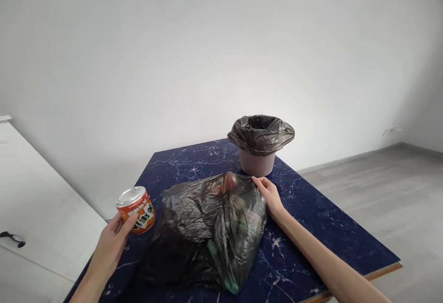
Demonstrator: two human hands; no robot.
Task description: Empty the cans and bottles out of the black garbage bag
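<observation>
My left hand (117, 233) is closed around an orange and white tin can (136, 209), held up near the left edge of the table with its silver end on top. A black plastic bag (197, 220) lies in the middle, bulging with things that show dimly through the film, some green, some red. At the bag's upper right edge, my right hand (268, 194) pinches the plastic between thumb and fingers. Just behind stands a pinkish bin (257, 163), lined with a dark bag (261, 136) folded out over its rim.
The table top (187, 162) is dark blue with white marbled veins, its wooden edge (384, 270) showing at the right. A white cabinet (41, 201) with a black handle (14, 238) stands at the left. A pale wall (173, 63) rises behind, and grey floor (363, 187) extends rightward.
</observation>
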